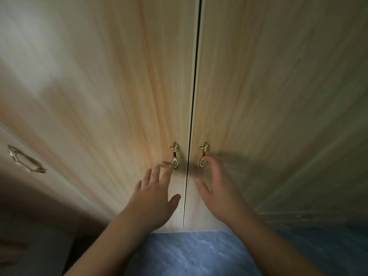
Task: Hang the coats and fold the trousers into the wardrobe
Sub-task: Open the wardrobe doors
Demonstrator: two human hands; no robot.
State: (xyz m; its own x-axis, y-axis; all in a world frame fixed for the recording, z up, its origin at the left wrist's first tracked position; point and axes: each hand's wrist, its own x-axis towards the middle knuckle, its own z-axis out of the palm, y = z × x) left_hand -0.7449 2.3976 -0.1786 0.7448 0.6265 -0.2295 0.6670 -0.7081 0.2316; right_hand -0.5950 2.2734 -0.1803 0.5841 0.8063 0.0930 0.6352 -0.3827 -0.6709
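Two bare hands, left hand [154,193] and right hand [216,188], fingers spread, gripping nothing, near ornate brass handles [174,159], pale wood-grain wardrobe doors [123,86], blue marbled floor [195,253]

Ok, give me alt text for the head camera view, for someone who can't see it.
Two bare hands reach for the ornate gold handles of closed, light wood wardrobe doors: the left hand nears the left handle, the right hand the right handle. Blue floor lies below.

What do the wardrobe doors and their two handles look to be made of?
Wardrobe doors: pale wood-grain board, probably laminate, judging by the smooth printed-looking grain. Left handle and right handle: gold-coloured metal, seemingly, with glossy white oval inlays, perhaps ceramic.
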